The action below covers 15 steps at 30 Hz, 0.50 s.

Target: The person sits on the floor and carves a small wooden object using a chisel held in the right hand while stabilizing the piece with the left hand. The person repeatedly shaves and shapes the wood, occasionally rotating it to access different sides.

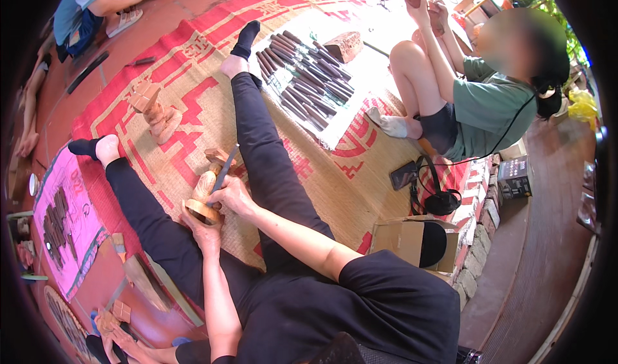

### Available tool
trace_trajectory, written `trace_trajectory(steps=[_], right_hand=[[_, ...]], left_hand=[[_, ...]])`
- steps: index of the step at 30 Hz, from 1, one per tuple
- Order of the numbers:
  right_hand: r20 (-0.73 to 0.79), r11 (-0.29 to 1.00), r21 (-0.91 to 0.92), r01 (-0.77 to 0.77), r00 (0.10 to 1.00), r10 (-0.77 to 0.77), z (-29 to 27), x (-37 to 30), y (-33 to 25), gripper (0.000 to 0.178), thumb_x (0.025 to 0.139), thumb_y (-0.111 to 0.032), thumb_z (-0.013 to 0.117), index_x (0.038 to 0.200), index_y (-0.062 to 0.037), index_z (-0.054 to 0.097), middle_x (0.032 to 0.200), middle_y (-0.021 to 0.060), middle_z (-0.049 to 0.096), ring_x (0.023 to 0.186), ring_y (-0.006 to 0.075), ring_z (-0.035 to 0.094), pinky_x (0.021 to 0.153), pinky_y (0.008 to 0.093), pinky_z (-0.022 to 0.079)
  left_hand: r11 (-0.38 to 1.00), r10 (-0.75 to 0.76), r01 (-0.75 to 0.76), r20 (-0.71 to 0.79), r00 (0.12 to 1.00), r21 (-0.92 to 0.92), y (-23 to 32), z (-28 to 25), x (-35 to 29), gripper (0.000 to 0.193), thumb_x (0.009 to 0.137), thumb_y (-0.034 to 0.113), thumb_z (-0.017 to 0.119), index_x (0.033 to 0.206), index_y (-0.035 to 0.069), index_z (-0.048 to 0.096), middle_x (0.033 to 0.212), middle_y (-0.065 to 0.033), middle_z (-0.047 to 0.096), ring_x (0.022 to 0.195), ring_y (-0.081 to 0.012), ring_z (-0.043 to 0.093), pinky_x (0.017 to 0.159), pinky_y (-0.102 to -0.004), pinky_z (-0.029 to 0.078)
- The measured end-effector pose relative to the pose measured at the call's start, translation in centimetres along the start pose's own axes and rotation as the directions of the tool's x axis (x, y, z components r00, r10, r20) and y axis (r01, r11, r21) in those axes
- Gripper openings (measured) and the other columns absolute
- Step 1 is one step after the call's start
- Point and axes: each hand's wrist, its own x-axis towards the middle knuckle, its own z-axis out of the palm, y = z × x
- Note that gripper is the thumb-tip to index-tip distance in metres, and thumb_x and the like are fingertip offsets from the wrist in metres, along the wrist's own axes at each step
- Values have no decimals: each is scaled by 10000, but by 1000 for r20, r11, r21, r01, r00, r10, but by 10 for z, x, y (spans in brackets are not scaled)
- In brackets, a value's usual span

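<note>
Between my outstretched legs is a pale wooden carving (205,185) with a rounded body and a flat base tilted toward me. My left hand (204,233) is closed round the base from below. My right hand (235,196) grips a long, narrow grey metal tool (227,162) that looks like a file, its far end pointing up and away. The tool lies along the carving's right side; my right fingers, close to the base, hide its near end. Farther off on the mat stands another wooden carving (162,122) with a blocky top.
Beyond my right foot, rows of dark-handled tools (309,84) lie on a white cloth beside a wood block (344,46). A person in green (492,100) sits right, holding wood. A phone (403,175), headphones (443,200) and cardboard box (399,232) are nearer. Another person's hands (119,335) are lower left.
</note>
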Motion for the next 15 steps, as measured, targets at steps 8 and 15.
trace_trajectory(steps=[8,15], right_hand=[[95,997,44,59,993,-63,10,-10,-9,184,682,16,725,851,-27,667,785,30,670,727,115,609,684,273,486],[-9,997,-35,69,998,-70,9,2,-3,179,681,39,724,829,-28,648,746,32,657,666,111,611,589,268,486]], left_hand=[[999,35,-35,-14,999,27,-11,3,1,984,697,126,817,1476,31,222,1355,-258,416,1234,-445,455,1020,-472,413],[999,30,-30,9,1000,20,-10,1,1,1036,662,118,832,1482,22,208,1369,-272,395,1249,-453,437,1041,-482,399]])
